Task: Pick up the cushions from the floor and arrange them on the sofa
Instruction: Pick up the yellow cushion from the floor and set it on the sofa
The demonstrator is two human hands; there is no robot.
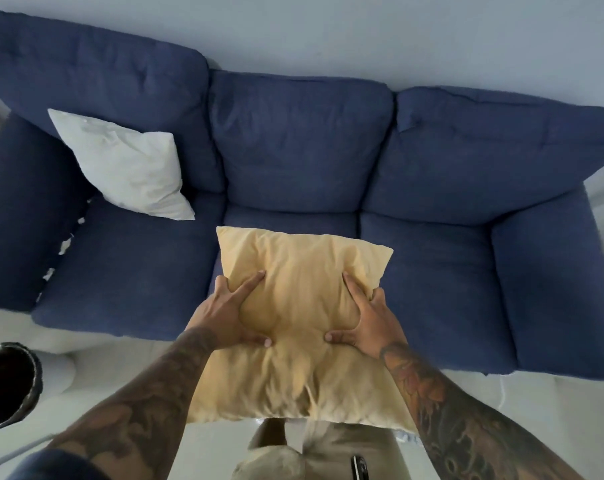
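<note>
A white cushion [120, 164] leaned tilted against the sofa [466, 188] back's left end. The left hand [224, 310] and right hand [366, 320] gripped a yellow cushion [300, 341] over the sofa's front edge, its top edge toward the free middle seat.

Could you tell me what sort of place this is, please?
Probably a living room in a home. A blue sofa stands against a plain wall, a white cushion leans on its back, and both hands hold a yellow cushion over a pale floor.
</note>
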